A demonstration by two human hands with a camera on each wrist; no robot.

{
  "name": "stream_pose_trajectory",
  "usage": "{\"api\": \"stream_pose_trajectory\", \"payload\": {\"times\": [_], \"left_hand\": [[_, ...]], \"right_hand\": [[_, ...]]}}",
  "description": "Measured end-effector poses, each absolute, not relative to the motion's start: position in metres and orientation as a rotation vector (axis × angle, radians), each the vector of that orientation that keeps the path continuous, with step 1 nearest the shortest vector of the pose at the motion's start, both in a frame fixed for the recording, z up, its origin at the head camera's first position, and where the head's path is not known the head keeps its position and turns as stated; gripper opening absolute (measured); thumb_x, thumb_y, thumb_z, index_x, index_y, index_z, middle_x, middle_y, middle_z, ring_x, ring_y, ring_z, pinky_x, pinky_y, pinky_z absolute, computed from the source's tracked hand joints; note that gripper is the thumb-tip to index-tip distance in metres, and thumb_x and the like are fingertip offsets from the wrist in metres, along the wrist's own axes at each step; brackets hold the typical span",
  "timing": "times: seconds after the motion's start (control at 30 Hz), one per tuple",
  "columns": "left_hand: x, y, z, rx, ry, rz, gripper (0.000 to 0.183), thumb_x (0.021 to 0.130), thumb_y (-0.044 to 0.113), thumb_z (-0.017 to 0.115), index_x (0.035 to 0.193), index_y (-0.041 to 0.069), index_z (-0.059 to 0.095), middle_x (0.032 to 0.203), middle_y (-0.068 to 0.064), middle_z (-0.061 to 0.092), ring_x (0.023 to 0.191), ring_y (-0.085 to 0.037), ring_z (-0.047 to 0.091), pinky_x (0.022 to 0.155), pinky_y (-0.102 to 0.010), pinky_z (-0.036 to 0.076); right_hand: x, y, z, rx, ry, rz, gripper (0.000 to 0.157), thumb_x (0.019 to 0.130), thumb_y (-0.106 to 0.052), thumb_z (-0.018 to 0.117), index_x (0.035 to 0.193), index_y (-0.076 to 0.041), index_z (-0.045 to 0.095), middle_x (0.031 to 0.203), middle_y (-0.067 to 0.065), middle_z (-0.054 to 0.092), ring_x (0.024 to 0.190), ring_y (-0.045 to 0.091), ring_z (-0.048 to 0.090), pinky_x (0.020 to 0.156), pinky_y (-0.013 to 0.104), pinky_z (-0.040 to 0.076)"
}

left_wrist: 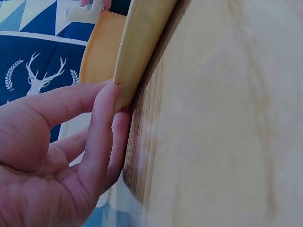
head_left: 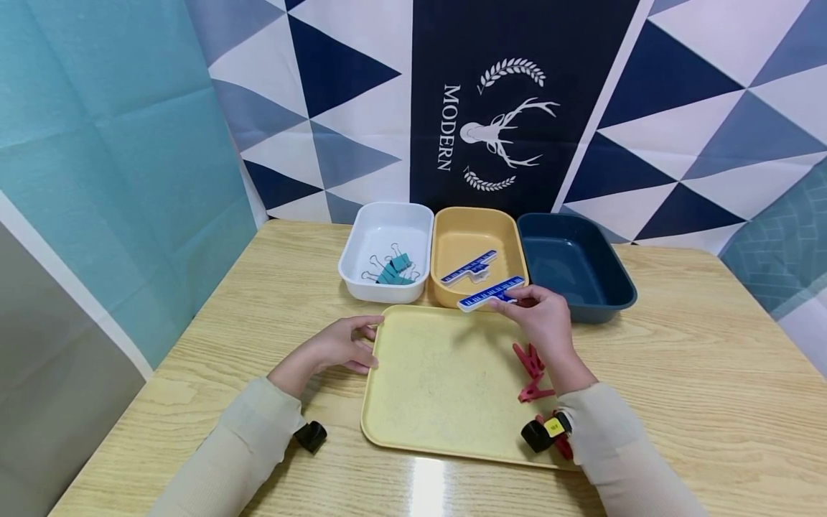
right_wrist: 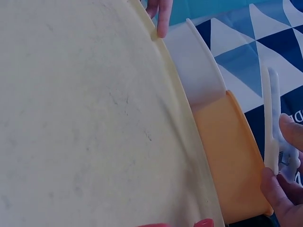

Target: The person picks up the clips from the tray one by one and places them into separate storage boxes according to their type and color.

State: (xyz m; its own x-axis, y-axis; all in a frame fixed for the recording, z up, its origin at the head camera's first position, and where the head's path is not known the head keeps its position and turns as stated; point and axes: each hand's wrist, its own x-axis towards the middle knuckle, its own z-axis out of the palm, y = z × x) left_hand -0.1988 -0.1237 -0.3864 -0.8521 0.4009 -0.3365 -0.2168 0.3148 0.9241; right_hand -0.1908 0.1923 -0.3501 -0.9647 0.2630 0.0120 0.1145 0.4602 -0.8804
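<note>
My right hand (head_left: 543, 316) pinches a blue-and-white clip (head_left: 484, 293) with a piano-key print, held above the tray's far edge and the front of the yellow bin (head_left: 481, 222). In the right wrist view the same clip (right_wrist: 271, 118) is seen edge-on between thumb and fingers. A similar clip (head_left: 466, 268) lies inside the yellow bin. At the left side of the pale yellow tray (head_left: 439, 380), my left hand (head_left: 342, 345) touches the rim with relaxed fingertips. Red clothespins (head_left: 531, 361) lie on the tray's right part, some partly hidden below my right forearm.
Left of the yellow bin stands a white bin (head_left: 362, 248) holding several teal binder clips (head_left: 393, 271). A dark blue bin (head_left: 571, 262) adjoins on the right. Patterned cloth (head_left: 362, 108) hangs behind the wooden table (head_left: 698, 359).
</note>
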Motion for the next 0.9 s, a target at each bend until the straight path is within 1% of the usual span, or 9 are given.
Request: {"api": "stream_pose_trajectory", "payload": {"times": [0.17, 0.27, 0.37, 0.5, 0.7, 0.9], "left_hand": [[-0.199, -0.124, -0.386, 0.161, 2.071, 1.572, 0.078, 0.073, -0.014, 0.07, 0.141, 0.007, 0.039, 0.114, -0.015, 0.044, 0.086, -0.022, 0.06, 0.066, -0.034, 0.058], [-0.199, -0.124, -0.386, 0.159, 2.071, 1.57, 0.078, 0.073, -0.014, 0.07, 0.141, 0.008, 0.039, 0.114, -0.015, 0.044, 0.086, -0.022, 0.06, 0.066, -0.034, 0.058], [-0.199, -0.124, -0.386, 0.159, 2.069, 1.572, 0.078, 0.073, -0.014, 0.07, 0.141, 0.008, 0.039, 0.114, -0.016, 0.044, 0.086, -0.022, 0.06, 0.066, -0.035, 0.058], [-0.199, -0.124, -0.387, 0.167, 2.062, 1.58, 0.078, 0.073, -0.014, 0.07, 0.141, 0.007, 0.039, 0.114, -0.016, 0.044, 0.086, -0.022, 0.06, 0.066, -0.035, 0.058], [-0.199, -0.124, -0.387, 0.161, 2.06, 1.579, 0.078, 0.073, -0.014, 0.07, 0.141, 0.008, 0.039, 0.114, -0.016, 0.044, 0.085, -0.022, 0.06, 0.066, -0.035, 0.058], [-0.199, -0.125, -0.388, 0.162, 2.059, 1.578, 0.078, 0.073, -0.014, 0.07, 0.141, 0.008, 0.039, 0.114, -0.016, 0.044, 0.086, -0.022, 0.059, 0.067, -0.035, 0.058]], "right_hand": [[-0.191, 0.189, -0.346, -0.346, -2.558, 1.501, 0.052, 0.071, -0.042, 0.078, 0.107, -0.005, 0.068, 0.102, 0.011, 0.061, 0.088, 0.021, 0.051, 0.066, 0.016, 0.049], [-0.191, 0.186, -0.344, -0.361, -2.553, 1.492, 0.052, 0.07, -0.043, 0.078, 0.107, -0.007, 0.069, 0.104, 0.009, 0.061, 0.089, 0.021, 0.052, 0.068, 0.019, 0.051], [-0.193, 0.185, -0.342, -0.353, -2.547, 1.485, 0.053, 0.071, -0.042, 0.078, 0.108, -0.007, 0.068, 0.105, 0.009, 0.061, 0.089, 0.021, 0.052, 0.069, 0.021, 0.051], [-0.195, 0.183, -0.34, -0.328, -2.552, 1.481, 0.053, 0.072, -0.041, 0.077, 0.11, -0.006, 0.067, 0.107, 0.011, 0.061, 0.091, 0.022, 0.053, 0.067, 0.019, 0.05], [-0.198, 0.181, -0.338, -0.33, -2.539, 1.475, 0.051, 0.072, -0.04, 0.077, 0.107, -0.005, 0.068, 0.108, 0.011, 0.062, 0.094, 0.022, 0.051, 0.065, 0.018, 0.048], [-0.203, 0.181, -0.34, -0.308, -2.512, 1.456, 0.051, 0.071, -0.042, 0.078, 0.104, -0.004, 0.07, 0.103, 0.011, 0.064, 0.09, 0.021, 0.052, 0.06, 0.019, 0.047]]}}
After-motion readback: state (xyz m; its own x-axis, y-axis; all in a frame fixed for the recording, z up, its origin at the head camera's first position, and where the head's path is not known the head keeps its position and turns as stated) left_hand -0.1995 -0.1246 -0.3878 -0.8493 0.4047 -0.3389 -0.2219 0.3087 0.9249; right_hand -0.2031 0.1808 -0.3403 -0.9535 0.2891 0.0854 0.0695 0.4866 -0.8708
